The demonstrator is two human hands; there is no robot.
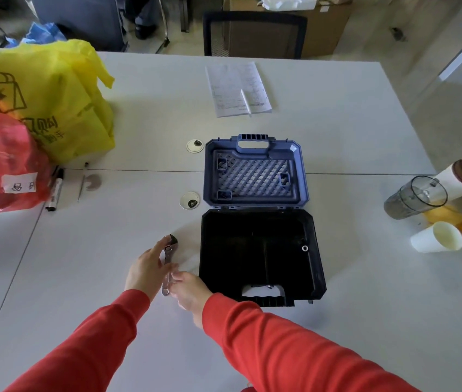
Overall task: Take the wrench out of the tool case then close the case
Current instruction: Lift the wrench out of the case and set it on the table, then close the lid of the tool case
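Silver metal shines on the wrench (168, 260), which is out of the tool case (261, 250) and is seen just to the left of it, over the white table (111, 250). The wrench is held by 2 hands in red sleeves. The upper part of the wrench is touched by the fingers of the left hand (145, 271), which are stretched along it. The lower part is pinched by the fingertips of the right hand (188, 290). Whether the wrench is resting on the table cannot be told. The tool case is laid wide open, with the blue lid (255, 171) flat at the far side and the black bottom half near the person. A yellow bag (54, 103) and a red bag (0, 159) are seen far to the left. A white paper cup (436, 237) is lying on its side to the right.
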